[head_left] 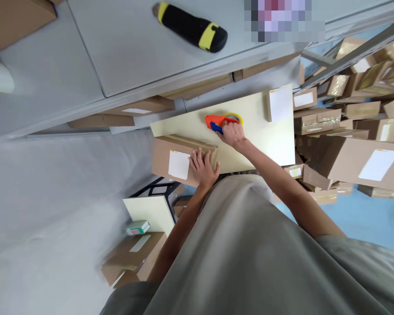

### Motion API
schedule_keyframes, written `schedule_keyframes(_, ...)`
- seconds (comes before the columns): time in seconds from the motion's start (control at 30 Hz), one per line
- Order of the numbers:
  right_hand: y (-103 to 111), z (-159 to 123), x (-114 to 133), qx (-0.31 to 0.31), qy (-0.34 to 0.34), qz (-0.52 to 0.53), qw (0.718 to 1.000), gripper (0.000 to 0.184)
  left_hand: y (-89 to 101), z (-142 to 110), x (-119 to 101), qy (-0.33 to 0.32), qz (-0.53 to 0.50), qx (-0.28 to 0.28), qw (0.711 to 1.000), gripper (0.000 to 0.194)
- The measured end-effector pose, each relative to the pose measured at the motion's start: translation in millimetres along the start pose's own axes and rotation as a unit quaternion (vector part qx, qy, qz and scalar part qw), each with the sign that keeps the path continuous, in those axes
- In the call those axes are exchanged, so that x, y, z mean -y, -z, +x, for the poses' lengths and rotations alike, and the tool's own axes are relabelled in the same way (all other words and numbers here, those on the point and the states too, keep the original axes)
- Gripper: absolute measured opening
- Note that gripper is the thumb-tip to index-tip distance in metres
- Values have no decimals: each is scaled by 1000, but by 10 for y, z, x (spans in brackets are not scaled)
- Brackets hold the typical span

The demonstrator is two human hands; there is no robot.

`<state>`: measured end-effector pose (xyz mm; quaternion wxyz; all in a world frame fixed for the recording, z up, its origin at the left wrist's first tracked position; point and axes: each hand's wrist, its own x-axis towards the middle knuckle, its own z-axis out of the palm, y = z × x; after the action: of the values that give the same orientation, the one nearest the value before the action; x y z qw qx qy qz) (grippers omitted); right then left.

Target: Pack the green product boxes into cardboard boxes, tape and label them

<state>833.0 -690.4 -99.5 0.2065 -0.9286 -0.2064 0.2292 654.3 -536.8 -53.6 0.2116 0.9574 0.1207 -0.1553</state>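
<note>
My left hand [203,168] lies flat with spread fingers on a brown cardboard box [160,161] that bears a white label [179,165]. The box rests at the left end of a cream table [259,146]. To the right of the box, my right hand [233,132] grips a tape dispenser [216,120], orange with a blue handle and a yellow-rimmed roll. The dispenser is apart from the box, over the table. A stack of white labels [280,103] sits at the table's right end.
Many labelled cardboard boxes [371,162] are piled at the right on a blue floor. Above the table runs a grey shelf [128,48] with a black-and-yellow cutter-like tool [190,26]. At lower left stand a small table [151,210], a green-and-white box [138,227] and another carton [134,253].
</note>
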Motion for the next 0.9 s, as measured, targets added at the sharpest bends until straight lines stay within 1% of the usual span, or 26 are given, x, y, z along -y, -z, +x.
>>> schedule_keyframes(0.07, 145, -234, 93, 13, -114, 29, 993, 58, 29, 7, 13, -22, -16, -9, 1000, 71)
schedule_keyframes(0.1, 227, -357, 163, 16, -159, 49, 986, 59, 53, 20, 14, -41, -26, -19, 999, 72)
schedule_keyframes(0.17, 398, -594, 339, 8, -206, 91, 974, 56, 132, 69, -5, -98, -55, -54, 992, 73)
schedule_keyframes(0.2, 485, -701, 440, -3, -219, 111, 969, 52, 194, 104, -25, -135, -74, -78, 985, 73)
schedule_keyframes(0.27, 654, -875, 653, -41, -226, 142, 963, 41, 371, 189, -82, -214, -112, -131, 962, 73)
schedule_keyframes(0.37, 902, -1018, 971, -121, -204, 180, 955, 30, 745, 341, -164, -305, -150, -203, 919, 73)
schedule_keyframes(0.43, 1068, -1019, 1173, -169, -173, 197, 950, 31, 1020, 464, -181, -343, -167, -250, 890, 68)
schedule_keyframes(0.5, 1234, -937, 1370, -203, -131, 196, 950, 38, 1283, 620, -163, -367, -178, -300, 862, 59)
schedule_keyframes(0.57, 1400, -771, 1570, -226, -86, 175, 955, 44, 1527, 808, -122, -373, -185, -338, 844, 52)
schedule_keyframes(0.67, 1652, -395, 1864, -255, -25, 109, 961, 45, 1855, 1093, -65, -355, -191, -365, 839, 49)
schedule_keyframes(0.73, 1827, -98, 2031, -266, 1, 42, 963, 45, 2041, 1220, -37, -341, -199, -373, 840, 50)
schedule_keyframes(0.8, 1999, 197, 2152, -256, 21, -35, 966, 47, 2176, 1248, 5, -326, -205, -376, 843, 50)
schedule_keyframes(0.87, 2142, 466, 2217, -222, 33, -109, 968, 50, 2236, 1164, 82, -315, -209, -367, 850, 45)
schedule_keyframes(0.9, 2194, 586, 2227, -201, 34, -138, 969, 52, 2235, 1085, 135, -313, -210, -356, 855, 41)
